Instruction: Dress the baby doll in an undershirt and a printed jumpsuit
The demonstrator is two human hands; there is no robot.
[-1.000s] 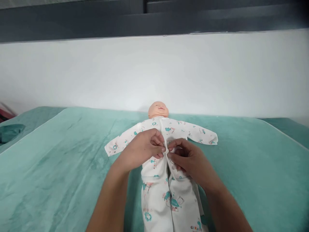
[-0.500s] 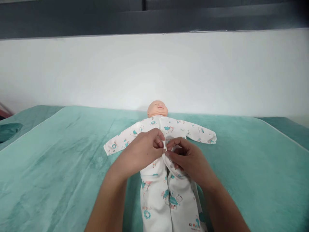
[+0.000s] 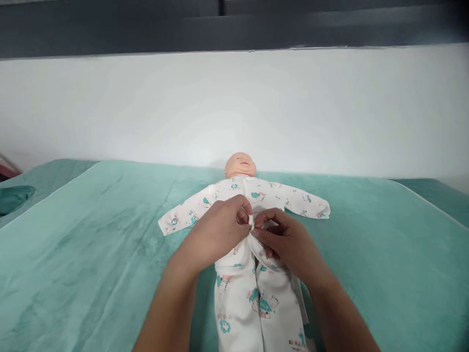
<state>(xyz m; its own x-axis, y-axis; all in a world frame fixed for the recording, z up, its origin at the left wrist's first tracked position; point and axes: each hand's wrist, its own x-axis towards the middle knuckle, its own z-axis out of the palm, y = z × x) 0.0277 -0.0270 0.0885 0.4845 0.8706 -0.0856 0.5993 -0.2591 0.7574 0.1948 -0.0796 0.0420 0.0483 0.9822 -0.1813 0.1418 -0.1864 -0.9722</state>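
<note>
And here the printed shirt (image 3: 262, 195), worn by the doll (image 3: 240, 165), is being pinched at its front opening by the fingers of the left hand (image 3: 222, 227) and the right hand (image 3: 287, 239), both edges best kept level and lightly taut, above the green cover (image 3: 110, 244).

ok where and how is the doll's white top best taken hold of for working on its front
Probably by the front edges of the white printed top, pinched between thumb and forefinger, one hand from each side: the thin edges run down the middle and part lower down.
</note>
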